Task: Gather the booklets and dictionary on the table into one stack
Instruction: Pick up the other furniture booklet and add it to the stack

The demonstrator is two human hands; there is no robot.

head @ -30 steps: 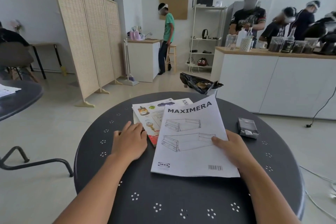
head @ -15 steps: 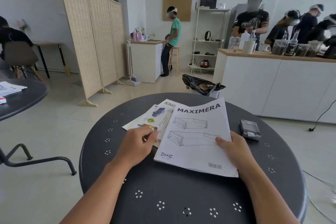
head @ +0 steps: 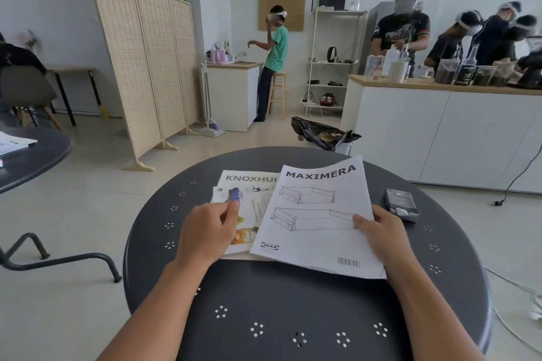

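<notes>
A white MAXIMERA booklet (head: 316, 214) lies on top in the middle of the round dark table (head: 293, 316). My right hand (head: 381, 231) grips its right edge, thumb on the page. Under it to the left lie a KNOXHULT booklet (head: 249, 178) and a colourful picture booklet (head: 249, 208). My left hand (head: 209, 231) pinches the colourful booklet's left side, thumb on top. A small dark book with a white corner (head: 400, 204), probably the dictionary, lies alone to the right of my right hand.
A second dark table with papers (head: 17, 143) stands at the left. A black rubbish bag (head: 322, 132) sits just beyond the table. Behind are a wicker screen (head: 146, 67), a white counter (head: 440, 126) and several people.
My left hand turned the colourful booklet and the one beneath it so that they lie squarer under the MAXIMERA booklet; the KNOXHULT title now shows. My right hand stayed on the top booklet.
</notes>
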